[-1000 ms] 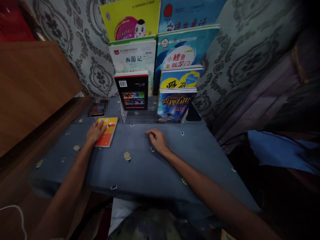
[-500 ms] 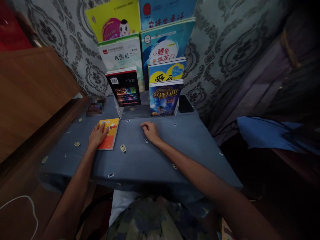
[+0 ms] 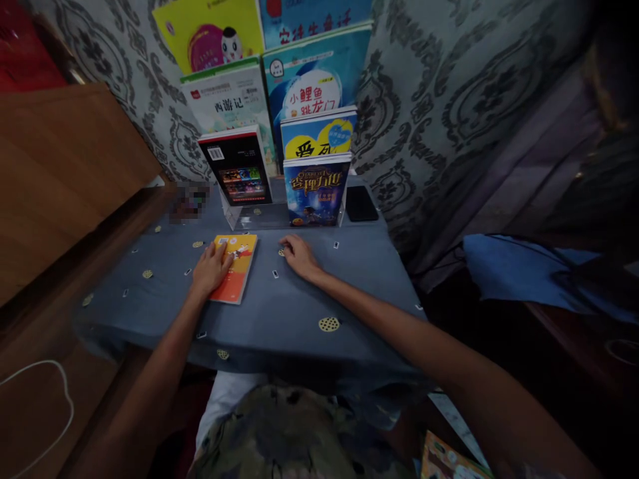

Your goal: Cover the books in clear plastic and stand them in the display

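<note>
- Left hand is lying flat on the orange booklet, fingers spread out and pressing on the cover, not curled around an edge. The booklet is sitting on the blue tablecloth, just in front of the clear acrylic book stand.
- Right hand is resting on the cloth just right of the booklet, fingers loosely bent, holding nothing, not touching the booklet.
- My read: the booklet is being pinned or slid on the table, not lifted. Getting it up would call for fingers working under an edge first, since it's lying flat.
- The stand is holding tiers of books: a black-covered book and a dark blue picture book in front, more behind.
- A dark phone is lying right of the stand.
- Hard to tell: the top row of books is being cut off, there's a blurred patch left of the stand, and the right side is too dark to read.
</note>
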`<state>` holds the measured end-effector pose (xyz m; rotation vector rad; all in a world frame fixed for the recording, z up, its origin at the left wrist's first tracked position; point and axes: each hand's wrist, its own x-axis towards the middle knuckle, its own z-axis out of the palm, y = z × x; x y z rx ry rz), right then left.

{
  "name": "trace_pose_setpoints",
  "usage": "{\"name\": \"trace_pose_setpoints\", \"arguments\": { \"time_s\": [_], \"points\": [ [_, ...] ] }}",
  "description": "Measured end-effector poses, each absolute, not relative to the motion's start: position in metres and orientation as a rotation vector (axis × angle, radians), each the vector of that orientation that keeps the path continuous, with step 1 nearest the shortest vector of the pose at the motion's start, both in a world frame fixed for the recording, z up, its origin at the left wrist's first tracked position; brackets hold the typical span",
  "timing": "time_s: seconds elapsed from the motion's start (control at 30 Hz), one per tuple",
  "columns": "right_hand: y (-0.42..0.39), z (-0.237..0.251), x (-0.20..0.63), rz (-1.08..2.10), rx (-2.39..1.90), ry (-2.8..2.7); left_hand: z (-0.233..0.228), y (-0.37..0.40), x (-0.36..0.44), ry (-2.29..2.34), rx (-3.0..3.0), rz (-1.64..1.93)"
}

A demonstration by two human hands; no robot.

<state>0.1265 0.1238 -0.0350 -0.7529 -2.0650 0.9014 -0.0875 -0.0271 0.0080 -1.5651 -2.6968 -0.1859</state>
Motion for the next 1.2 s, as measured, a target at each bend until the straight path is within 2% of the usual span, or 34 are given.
{"name": "trace_pose_setpoints", "arguments": {
  "time_s": [0.27, 0.6, 0.9, 1.2],
  "points": [
    [0.146, -0.041, 0.171, 0.923, -0.758, -2.022, 0.007, 0.001, -0.020, -2.649, -1.684, -0.213],
    [0.156, -0.041, 0.187, 1.021, -0.864, -1.762, 0.009, 0.025, 0.070, -2.465, -1.918, -0.242],
    [0.150, -0.028, 0.197, 0.925, -1.044, -1.862, 0.003, 0.032, 0.042, -2.338, -2.206, -0.416],
    [0.130, -0.015, 0.208, 0.997, -1.044, -1.892, -0.003, 0.033, 0.007, -2.195, -2.433, -0.489]
  ]
}}
